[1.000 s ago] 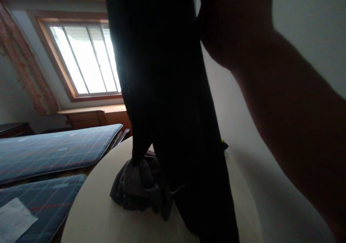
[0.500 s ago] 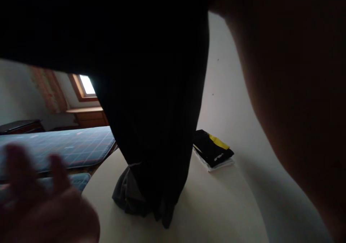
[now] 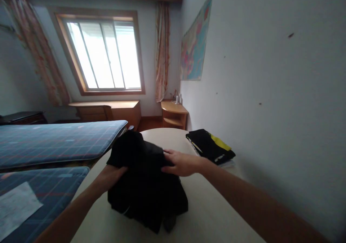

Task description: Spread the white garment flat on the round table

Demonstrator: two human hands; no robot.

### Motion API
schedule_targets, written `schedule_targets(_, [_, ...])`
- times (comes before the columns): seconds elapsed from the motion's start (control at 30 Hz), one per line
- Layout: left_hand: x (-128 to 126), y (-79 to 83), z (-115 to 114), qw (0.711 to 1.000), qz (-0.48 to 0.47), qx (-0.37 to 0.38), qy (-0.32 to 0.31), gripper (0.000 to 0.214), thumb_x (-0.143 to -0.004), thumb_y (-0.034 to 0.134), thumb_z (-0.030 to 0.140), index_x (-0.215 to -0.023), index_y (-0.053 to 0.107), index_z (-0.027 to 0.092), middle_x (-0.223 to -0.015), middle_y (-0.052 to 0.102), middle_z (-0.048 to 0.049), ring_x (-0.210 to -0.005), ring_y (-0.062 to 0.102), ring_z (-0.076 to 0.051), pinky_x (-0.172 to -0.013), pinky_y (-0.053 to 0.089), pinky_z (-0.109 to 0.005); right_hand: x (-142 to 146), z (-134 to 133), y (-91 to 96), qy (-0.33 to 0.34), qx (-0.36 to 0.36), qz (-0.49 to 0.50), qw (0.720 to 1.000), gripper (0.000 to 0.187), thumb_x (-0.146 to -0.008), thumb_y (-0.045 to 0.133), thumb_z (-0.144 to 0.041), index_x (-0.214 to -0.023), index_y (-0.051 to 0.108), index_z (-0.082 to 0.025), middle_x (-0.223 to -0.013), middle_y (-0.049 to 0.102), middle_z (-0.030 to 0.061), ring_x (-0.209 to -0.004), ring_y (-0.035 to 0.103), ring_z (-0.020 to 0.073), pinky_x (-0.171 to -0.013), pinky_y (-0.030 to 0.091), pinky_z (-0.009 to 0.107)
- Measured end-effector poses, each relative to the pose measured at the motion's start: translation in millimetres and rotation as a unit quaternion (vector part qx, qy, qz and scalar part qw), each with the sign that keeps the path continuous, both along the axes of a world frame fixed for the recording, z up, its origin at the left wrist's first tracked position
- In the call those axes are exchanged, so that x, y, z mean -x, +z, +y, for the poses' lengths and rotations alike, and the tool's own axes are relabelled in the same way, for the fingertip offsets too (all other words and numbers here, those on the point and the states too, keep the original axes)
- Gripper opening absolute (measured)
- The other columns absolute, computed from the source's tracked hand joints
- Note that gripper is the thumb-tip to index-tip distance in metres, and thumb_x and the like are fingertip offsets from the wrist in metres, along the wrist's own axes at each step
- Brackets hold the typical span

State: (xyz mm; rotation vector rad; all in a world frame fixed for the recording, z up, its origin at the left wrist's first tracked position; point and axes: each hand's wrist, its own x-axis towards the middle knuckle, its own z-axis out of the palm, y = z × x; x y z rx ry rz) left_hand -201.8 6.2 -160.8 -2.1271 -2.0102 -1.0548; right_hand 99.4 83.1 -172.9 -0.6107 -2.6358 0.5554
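A black garment [image 3: 146, 180] lies bunched on the round cream table [image 3: 216, 217]. My left hand [image 3: 110, 174] grips its left edge, with the fingers tucked into the cloth. My right hand [image 3: 180, 162] rests on the garment's upper right side, fingers curled over the fabric and holding it. Both forearms reach in from the bottom of the view.
A folded black and yellow garment [image 3: 209, 146] lies on a white sheet at the table's far right, near the wall. Blue plaid mattresses [image 3: 56, 140] stand to the left. A wooden desk [image 3: 108, 110] and a corner shelf [image 3: 174, 114] sit under the window.
The black garment was held up high in front of the camera, hiding most of the room. It now lies lowered on the table with both hands on it.
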Motion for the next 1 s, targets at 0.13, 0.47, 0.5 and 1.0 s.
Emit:
schedule_targets(0.13, [-15, 2.3, -17, 0.995, 0.059, 0.010, -0.080, 0.093, -0.081, 0.061, 0.050, -0.158, 0.016, 0.020, -0.156, 0.036, -0.0143, -0.144, 0.033, -0.034, -0.114, 0.035, -0.051, 14, -14, -75.2, -0.008, 0.048, 0.059, 0.997, 0.077, -0.081, 0.069, -0.051, -0.146, 0.044, -0.020, -0.159, 0.023, 0.0161, -0.145, 0.025, 0.0350, -0.117, 0.029, 0.047])
schedule_targets(0.47, [-41, -64.1, -27, 0.957, 0.241, 0.146, -0.067, 0.056, -0.061, 0.064, 0.021, -0.117, 0.065, 0.026, -0.135, 0.060, -0.0085, -0.129, 0.053, -0.035, -0.110, 0.042, -0.047, -54, 66, -82.7, -0.347, -0.066, 0.118, 0.928, 0.032, -0.089, 0.058, -0.030, -0.116, 0.066, -0.016, -0.121, 0.064, 0.0139, -0.118, 0.056, 0.0266, -0.106, 0.039, 0.040])
schedule_targets(0.5, [-36, -62.9, -25, 0.967, 0.216, 0.126, -0.052, 0.053, -0.063, 0.061, 0.020, -0.116, 0.064, 0.026, -0.128, 0.065, -0.0082, -0.121, 0.059, -0.033, -0.105, 0.047, -0.046, -65, 79, -84.7, -0.430, -0.083, 0.094, 0.894, 0.037, -0.087, 0.061, -0.034, -0.120, 0.065, -0.016, -0.125, 0.062, 0.0166, -0.122, 0.053, 0.0295, -0.107, 0.038, 0.042])
schedule_targets(1.0, [-35, -7.3, -9, 0.969, 0.168, 0.104, -0.148, 0.058, -0.088, 0.054, 0.053, -0.140, 0.049, 0.027, -0.146, 0.051, -0.0085, -0.133, 0.049, -0.030, -0.111, 0.041, -0.048, -132, 119, -72.2, -0.504, 0.072, 0.029, 0.860, 0.008, -0.078, 0.071, -0.023, -0.076, 0.072, -0.016, -0.078, 0.071, 0.0081, -0.074, 0.065, 0.0190, -0.068, 0.046, 0.027])
